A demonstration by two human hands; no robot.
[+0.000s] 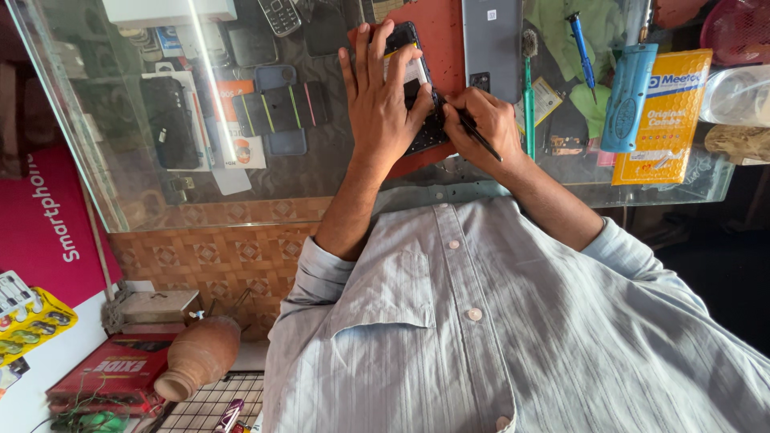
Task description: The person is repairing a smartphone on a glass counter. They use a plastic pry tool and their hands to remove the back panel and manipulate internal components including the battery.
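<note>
My left hand (378, 104) lies flat, fingers spread, pressing down on an opened black phone (407, 42) that rests on a red mat (439, 32) on the glass counter. My right hand (484, 122) is closed around a thin black tool (479, 136). The tool's tip meets the lower edge of the phone, just right of my left thumb. Both hands nearly touch. Most of the phone is hidden under my left hand.
A grey phone back cover (491, 40) lies right of the hands, then a green-handled brush (528, 96), a blue screwdriver (581, 44), a blue case (630, 96) and a yellow packet (667, 120). Phone accessories show under the glass counter (120, 160). A clay pot (196, 357) stands below.
</note>
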